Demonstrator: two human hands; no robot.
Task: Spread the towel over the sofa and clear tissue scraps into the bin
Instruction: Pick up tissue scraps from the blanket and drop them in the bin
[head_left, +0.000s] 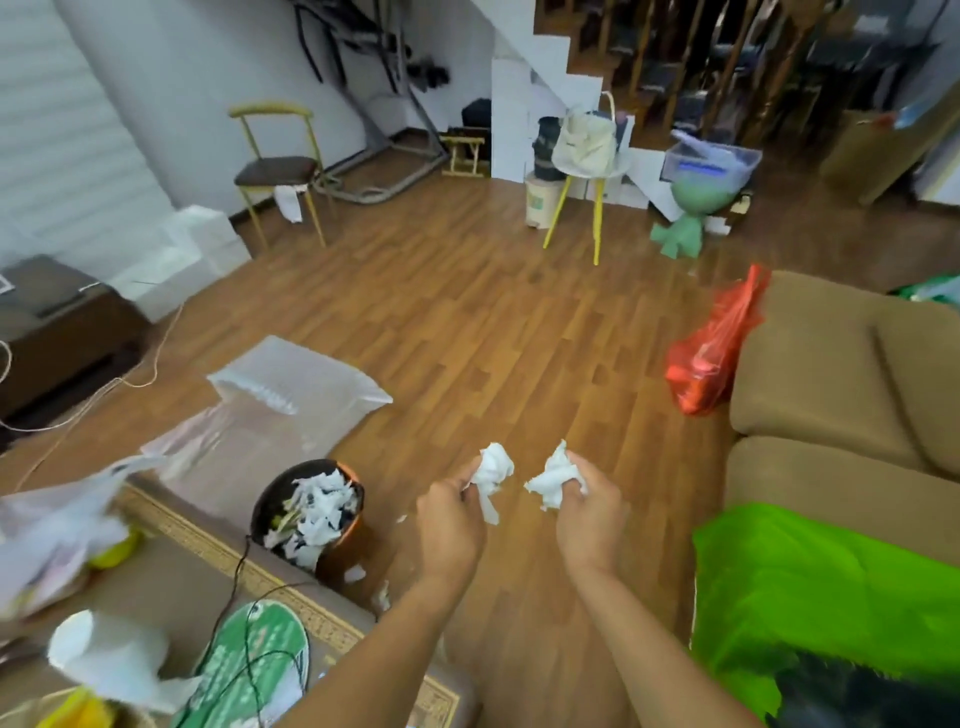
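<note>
My left hand (449, 525) grips a crumpled white tissue (493, 470) above the wooden floor. My right hand (592, 512) grips a second crumpled tissue (553, 480) just beside it. The two hands are a little apart. To their left stands a round brown bin (340, 543), filled with white tissue scraps (314, 512). A few small scraps (382, 595) lie on the floor beside the bin. A bright green towel (821, 587) is spread over the brown sofa (831, 389) at the right.
A red plastic bag (711, 353) leans against the sofa's end. A low table (171, 587) at bottom left holds a toilet roll (88, 652), a green fan, cables and bags. Clear plastic sheets (291, 395) lie on the floor. Chairs and stools stand farther back.
</note>
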